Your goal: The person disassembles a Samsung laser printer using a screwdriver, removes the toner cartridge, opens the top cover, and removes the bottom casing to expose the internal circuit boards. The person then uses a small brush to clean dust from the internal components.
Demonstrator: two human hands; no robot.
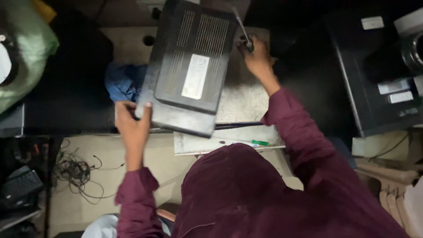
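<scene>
The left hand [132,123] grips the near corner of a black electronics box [187,66] lying underside-up on the worn bench [246,99], while the right hand [257,57] is closed around a screwdriver [243,30] at the box's far edge. The step looks like undoing the casing; it calls for holding the box steady. No containers show.

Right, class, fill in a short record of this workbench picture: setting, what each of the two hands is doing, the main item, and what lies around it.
setting: dim workbench seen from above
left hand: grips the near left corner of the black device
right hand: holds a screwdriver beside the device's far right edge
black device: flat casing, vented underside up, pale label in the middle
blue cloth: bunched on the bench left of the device
green pen: lies on the pale board at the bench's near edge
cables: tangled on the floor, lower left
</scene>
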